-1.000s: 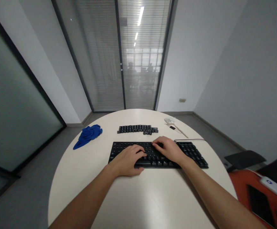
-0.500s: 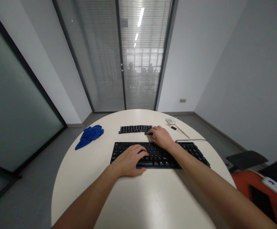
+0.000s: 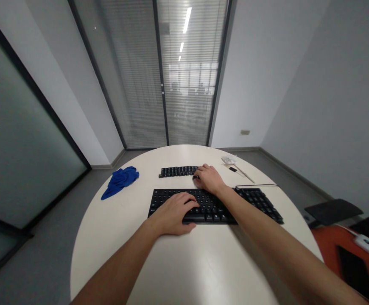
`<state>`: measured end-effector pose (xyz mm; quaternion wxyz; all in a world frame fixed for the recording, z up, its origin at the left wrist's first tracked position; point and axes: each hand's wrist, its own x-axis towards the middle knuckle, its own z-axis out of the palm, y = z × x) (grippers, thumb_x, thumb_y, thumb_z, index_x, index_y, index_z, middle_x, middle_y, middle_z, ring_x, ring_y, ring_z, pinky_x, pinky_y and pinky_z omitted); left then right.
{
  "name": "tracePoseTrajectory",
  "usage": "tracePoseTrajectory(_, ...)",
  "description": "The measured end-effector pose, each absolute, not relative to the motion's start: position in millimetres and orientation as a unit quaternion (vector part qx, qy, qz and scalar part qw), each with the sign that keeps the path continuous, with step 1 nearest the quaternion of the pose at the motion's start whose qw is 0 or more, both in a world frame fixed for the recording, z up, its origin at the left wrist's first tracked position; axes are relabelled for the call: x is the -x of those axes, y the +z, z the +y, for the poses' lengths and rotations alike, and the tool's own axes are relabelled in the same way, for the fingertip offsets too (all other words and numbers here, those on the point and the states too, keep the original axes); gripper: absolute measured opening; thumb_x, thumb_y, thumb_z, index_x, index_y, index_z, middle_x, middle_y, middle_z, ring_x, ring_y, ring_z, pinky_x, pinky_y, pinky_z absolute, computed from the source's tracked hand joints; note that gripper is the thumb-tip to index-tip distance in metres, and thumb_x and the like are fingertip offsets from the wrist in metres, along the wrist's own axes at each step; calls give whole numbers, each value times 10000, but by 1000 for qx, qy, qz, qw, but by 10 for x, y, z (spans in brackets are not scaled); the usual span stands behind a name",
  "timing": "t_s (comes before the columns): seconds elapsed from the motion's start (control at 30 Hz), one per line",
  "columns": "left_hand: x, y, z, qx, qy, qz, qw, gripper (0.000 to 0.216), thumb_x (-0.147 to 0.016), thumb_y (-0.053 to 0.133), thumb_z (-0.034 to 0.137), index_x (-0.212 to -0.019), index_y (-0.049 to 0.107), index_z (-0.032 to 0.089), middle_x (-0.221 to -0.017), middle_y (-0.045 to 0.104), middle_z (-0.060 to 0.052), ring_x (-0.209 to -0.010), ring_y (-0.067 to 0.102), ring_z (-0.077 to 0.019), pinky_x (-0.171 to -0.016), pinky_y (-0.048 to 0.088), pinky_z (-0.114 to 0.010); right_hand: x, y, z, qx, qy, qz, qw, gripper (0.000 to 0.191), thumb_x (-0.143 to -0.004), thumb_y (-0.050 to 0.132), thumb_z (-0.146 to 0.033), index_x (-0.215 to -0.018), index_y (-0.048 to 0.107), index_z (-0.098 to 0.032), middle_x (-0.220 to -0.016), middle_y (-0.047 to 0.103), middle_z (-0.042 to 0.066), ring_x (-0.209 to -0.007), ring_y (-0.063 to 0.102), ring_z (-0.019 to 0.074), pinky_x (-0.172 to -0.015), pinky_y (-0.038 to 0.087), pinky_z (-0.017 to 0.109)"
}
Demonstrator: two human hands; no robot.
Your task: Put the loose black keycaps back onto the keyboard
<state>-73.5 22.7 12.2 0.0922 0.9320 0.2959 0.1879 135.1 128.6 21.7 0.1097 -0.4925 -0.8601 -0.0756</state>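
A black keyboard (image 3: 222, 217) lies on the round table, with bare patches in its upper left where keycaps are off. My left hand (image 3: 174, 212) rests on its left half, fingers spread over the keys and thumb on the table by the front edge. Behind the keyboard, loose black keycaps (image 3: 176, 171) stand in neat rows. My right hand (image 3: 210, 180) reaches to the right end of these rows, fingertips pinched at a small dark keycap (image 3: 195, 177). The fingers hide most of that keycap and the rows' right end.
A crumpled blue cloth (image 3: 120, 181) lies at the left on the white table (image 3: 108, 241). At the back right are a thin stick (image 3: 244, 173), a clear plastic bag (image 3: 229, 160) and a small black piece (image 3: 232, 169). The keyboard cable (image 3: 257, 185) runs right. An orange chair (image 3: 327, 243) stands beside the table.
My right hand has shifted slightly left, and its fingers now cover the keycaps that showed at the rows' right end. My left hand stays on the keyboard.
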Motion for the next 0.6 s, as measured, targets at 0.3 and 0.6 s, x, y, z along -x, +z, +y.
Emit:
tracePoseTrajectory(0.3,741,99,236,-931,185,301,94,524,-764,750,305,-1254,584,219,-1309,576,-99,-1239,526,-301,-1106,417,-472,-1756,319,807,491,179,-822,226,234,-882,626,-339,-1030,745,-202,-854,750,30,-725,655,181,-704,480,293)
tracePoseTrajectory(0.6,737,127,217,-931,180,305,93,525,-765,735,281,-1261,578,212,-1301,580,-98,-1239,526,-295,-1107,422,-465,-1924,180,576,415,306,-824,234,310,-895,638,-369,-1132,732,-193,-891,760,34,-792,678,186,-718,499,292)
